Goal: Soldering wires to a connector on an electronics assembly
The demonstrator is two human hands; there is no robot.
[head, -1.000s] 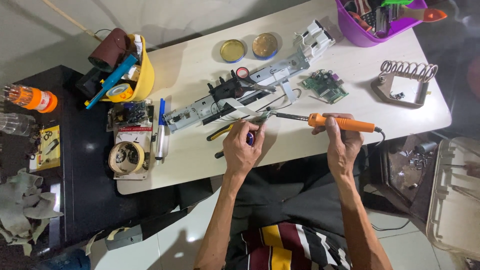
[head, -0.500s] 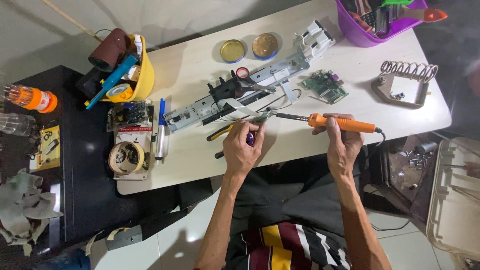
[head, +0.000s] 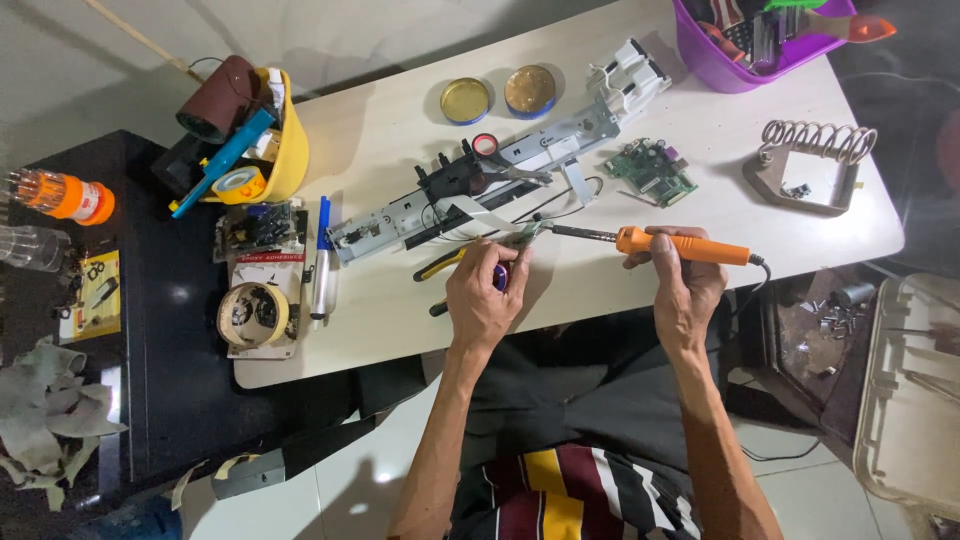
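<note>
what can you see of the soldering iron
The soldering iron has an orange handle, a thin dark metal shaft and a black cord leaving its rear end. It lies nearly level above the white table, tip pointing toward the left hand. The right hand grips the handle from below. Whether the tip touches the small part there cannot be told.

An orange-handled soldering iron (head: 682,245), a purple tub (head: 722,62) at the table's (head: 400,120) far right corner, a yellow bowl (head: 287,150), a green circuit board (head: 651,171).
</note>
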